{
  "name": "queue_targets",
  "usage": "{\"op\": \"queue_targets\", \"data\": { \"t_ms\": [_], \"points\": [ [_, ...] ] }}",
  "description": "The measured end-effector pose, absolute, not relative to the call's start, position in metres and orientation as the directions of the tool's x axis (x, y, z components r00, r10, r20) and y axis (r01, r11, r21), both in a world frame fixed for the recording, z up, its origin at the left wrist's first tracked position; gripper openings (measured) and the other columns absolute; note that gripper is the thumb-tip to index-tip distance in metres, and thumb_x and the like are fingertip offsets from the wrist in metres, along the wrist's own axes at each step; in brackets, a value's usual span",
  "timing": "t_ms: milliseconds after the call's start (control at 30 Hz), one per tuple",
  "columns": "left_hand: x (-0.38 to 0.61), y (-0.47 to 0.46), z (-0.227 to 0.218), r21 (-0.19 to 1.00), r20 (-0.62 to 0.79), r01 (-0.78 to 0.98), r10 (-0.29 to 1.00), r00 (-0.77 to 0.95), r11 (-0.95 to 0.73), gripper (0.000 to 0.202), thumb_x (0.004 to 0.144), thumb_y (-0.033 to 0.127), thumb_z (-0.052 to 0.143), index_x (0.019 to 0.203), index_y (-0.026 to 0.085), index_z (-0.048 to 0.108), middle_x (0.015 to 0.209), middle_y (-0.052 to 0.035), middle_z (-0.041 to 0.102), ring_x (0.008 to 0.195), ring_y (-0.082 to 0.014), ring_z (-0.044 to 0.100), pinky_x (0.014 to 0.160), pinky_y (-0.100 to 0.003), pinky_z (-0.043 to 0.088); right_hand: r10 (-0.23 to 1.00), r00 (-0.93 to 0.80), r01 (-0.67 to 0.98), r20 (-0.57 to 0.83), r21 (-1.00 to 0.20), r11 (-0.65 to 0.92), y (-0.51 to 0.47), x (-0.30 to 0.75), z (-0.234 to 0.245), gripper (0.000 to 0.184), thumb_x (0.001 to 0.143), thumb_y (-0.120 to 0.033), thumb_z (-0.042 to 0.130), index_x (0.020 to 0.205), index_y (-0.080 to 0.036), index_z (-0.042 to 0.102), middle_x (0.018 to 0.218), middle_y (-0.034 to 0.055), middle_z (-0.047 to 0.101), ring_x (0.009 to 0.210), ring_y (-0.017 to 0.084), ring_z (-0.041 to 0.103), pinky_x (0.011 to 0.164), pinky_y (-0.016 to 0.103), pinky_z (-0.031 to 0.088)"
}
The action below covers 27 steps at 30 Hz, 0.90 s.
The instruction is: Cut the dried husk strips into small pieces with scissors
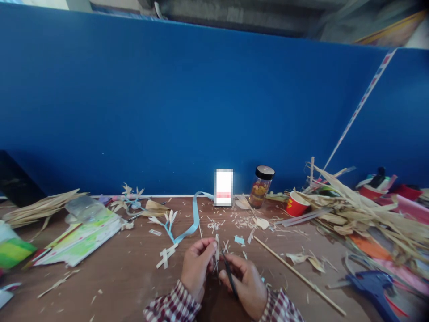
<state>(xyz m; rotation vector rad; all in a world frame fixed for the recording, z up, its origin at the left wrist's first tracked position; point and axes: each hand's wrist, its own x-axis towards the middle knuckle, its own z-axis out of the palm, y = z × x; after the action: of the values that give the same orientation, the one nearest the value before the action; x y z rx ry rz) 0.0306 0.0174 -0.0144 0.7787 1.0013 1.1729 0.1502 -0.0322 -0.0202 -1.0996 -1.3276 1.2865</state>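
Beyond left hand [198, 264] with pinched strip [217, 247] and right hand [248, 282] around dark tool [230, 276], jar [261, 187] of amber liquid [256, 199].

Soft light, blurry outer edges

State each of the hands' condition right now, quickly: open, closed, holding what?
Left hand: closed, pinching a thin pale strip.
Right hand: closed, holding a slim dark tool.

A jar [258, 193] stands left of a cup [296, 204] at the table's [130, 284] far edge. Strips [165, 257] lie left of the left hand [197, 264], a stick [299, 275] right of the right hand [247, 282].
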Motion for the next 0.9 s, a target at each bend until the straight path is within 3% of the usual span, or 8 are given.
{"op": "queue_targets", "data": {
  "t_ms": [900],
  "points": [
    [0.0303, 0.0158, -0.0076, 0.885, -0.268, -0.380, 0.962, 0.056, 0.269, 0.029, 0.055, 0.034, 0.069, 0.069, 0.011, 0.059, 0.040, 0.0076, 0.043, 0.034, -0.0022, 0.031, 0.034, -0.014, 0.023, 0.994, -0.107, 0.072, -0.019, -0.997, -0.011, -0.0328, 0.1513, -0.0233, 0.032, 0.075, -0.038, 0.058, 0.097, -0.016, 0.061, 0.051, -0.0057, 0.042, 0.044, 0.006, 0.036, 0.040, 0.016, 0.029]
  ]
}}
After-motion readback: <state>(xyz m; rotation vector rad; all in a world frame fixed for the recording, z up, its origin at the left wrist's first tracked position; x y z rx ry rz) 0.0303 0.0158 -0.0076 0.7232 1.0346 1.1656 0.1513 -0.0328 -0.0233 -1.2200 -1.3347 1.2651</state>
